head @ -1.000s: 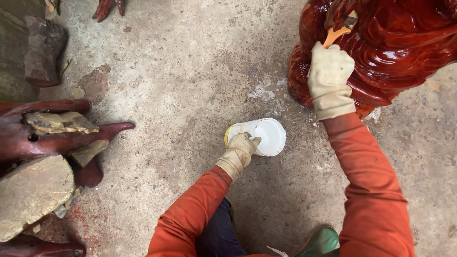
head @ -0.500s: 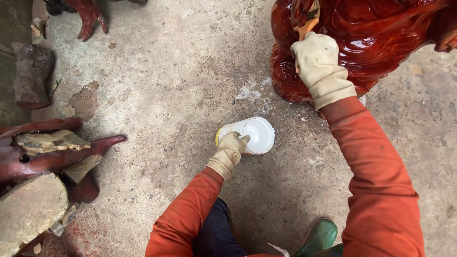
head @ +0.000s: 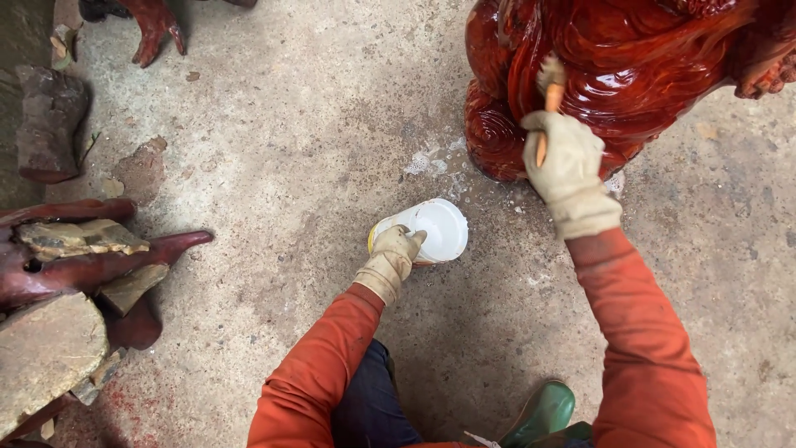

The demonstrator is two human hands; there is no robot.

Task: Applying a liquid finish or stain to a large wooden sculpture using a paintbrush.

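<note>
My left hand (head: 395,251), in a pale work glove, grips the rim of a small white tub with a yellow edge (head: 437,226) that stands on the concrete floor. My right hand (head: 568,163), also gloved, holds a brush with an orange handle (head: 546,104) against the glossy red carved wooden sculpture (head: 630,58) at the top right. The bristles touch the carved folds. Both sleeves are orange.
Reddish carved wood pieces and rough stones (head: 70,274) lie at the left edge. Another carved leg (head: 153,29) pokes in at the top left. A dark rock (head: 50,124) rests by it. My green boot (head: 543,411) shows at the bottom. White stains (head: 427,162) mark the floor.
The view has shifted so the sculpture and tub sit lower and more to the left. My right hand has slid down the sculpture with the brush; my left stays on the tub.
</note>
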